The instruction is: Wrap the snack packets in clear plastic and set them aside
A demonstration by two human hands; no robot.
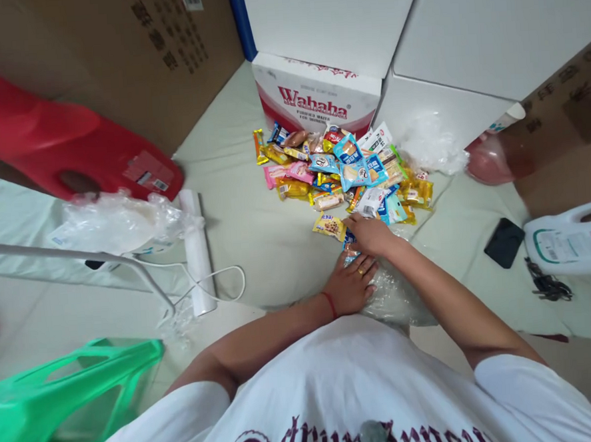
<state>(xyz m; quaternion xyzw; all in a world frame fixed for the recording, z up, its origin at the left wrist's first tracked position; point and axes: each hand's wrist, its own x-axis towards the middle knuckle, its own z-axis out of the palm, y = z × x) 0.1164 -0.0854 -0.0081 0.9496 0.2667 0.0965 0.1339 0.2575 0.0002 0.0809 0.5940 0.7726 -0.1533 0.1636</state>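
Note:
A heap of small wrapped snacks point(355, 170) in blue, yellow, pink and white packets lies on the pale green sheet. At its near edge, my right hand point(369, 235) curls over a small blue snack packet point(349, 243), its fingertips partly hidden. Beside it is a yellow snack packet point(328, 226). Just below, my left hand point(350, 284), with a ring and a red wrist cord, is closed on a clear plastic bag point(397, 291). That bag spreads under my right forearm, close to my shirt.
Behind the snacks stands a Wahaha carton point(313, 103). To the left are a red jug point(65, 142), crumpled plastic point(120, 222), a white bar with a cable point(197, 253) and a green stool point(76, 394). A black phone point(504, 243) and white bottle point(577, 240) lie right.

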